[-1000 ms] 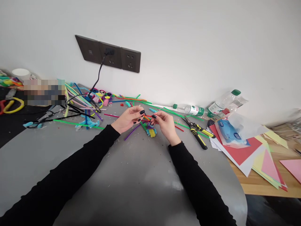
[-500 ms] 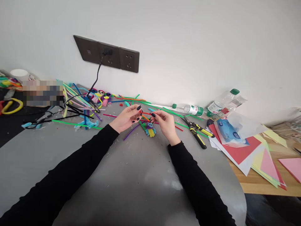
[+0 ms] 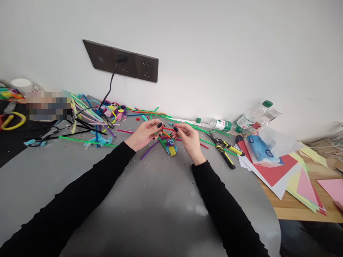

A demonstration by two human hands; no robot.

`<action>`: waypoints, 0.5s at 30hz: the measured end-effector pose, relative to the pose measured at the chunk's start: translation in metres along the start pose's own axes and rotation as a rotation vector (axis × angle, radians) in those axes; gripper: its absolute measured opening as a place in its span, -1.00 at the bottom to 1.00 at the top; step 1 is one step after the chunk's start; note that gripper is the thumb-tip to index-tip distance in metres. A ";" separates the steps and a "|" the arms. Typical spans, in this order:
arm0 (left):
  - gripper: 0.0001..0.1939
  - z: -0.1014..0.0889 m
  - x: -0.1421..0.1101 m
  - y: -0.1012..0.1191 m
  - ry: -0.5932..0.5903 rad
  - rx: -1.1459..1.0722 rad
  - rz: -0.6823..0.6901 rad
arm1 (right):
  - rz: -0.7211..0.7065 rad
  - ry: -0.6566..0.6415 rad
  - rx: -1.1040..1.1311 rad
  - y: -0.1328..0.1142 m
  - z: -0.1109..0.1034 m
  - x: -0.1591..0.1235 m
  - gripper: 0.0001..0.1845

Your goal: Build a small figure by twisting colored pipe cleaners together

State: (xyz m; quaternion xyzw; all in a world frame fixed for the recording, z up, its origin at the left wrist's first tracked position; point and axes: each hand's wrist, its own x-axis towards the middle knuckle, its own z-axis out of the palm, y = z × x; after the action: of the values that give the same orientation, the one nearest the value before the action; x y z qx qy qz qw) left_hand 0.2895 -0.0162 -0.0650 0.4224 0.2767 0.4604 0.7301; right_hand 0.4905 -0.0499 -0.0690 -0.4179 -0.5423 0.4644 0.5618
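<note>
A short red pipe cleaner (image 3: 168,129) is stretched between my two hands above the grey table. My left hand (image 3: 146,135) pinches its left end between thumb and fingers. At the other end, my right hand (image 3: 189,139) grips it, also with fingertips closed. Just below and between the hands lies a small figure of twisted pipe cleaners (image 3: 171,147) in blue, purple and yellow. A purple pipe cleaner (image 3: 149,151) lies near my left hand. The fingertips partly cover both ends of the red piece.
Pliers (image 3: 223,151) with yellow-black handles lie right of my hands. Plastic bottles (image 3: 222,125), a blue tissue pack (image 3: 259,148) and coloured paper (image 3: 281,171) are farther right. Many loose pipe cleaners (image 3: 85,139), a black cord (image 3: 110,87) and scissors (image 3: 12,121) lie leftward.
My hands stay almost in place, with small finger shifts on the red pipe cleaner. Part of a person's hand now shows at the right edge by the pink paper.
</note>
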 end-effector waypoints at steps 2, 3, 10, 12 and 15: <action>-0.50 0.001 0.000 0.000 -0.001 0.000 0.001 | -0.007 0.008 0.007 -0.001 0.000 0.000 -0.63; -0.50 0.001 0.000 0.000 -0.006 -0.004 0.001 | -0.006 0.010 0.009 -0.002 0.000 0.000 -0.63; -0.51 -0.002 0.000 0.002 -0.053 0.018 -0.033 | -0.002 0.010 0.016 -0.003 0.001 0.000 -0.63; -0.50 -0.004 0.000 0.002 -0.057 0.024 -0.025 | 0.001 0.013 0.021 -0.004 0.001 -0.001 -0.59; -0.48 -0.006 0.001 0.001 -0.065 0.027 -0.012 | 0.026 0.005 0.045 -0.005 0.000 -0.001 -0.55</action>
State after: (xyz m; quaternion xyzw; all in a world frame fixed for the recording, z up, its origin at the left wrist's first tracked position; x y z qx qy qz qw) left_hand 0.2850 -0.0127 -0.0668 0.4455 0.2616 0.4382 0.7356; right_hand 0.4908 -0.0520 -0.0646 -0.4133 -0.5247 0.4828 0.5663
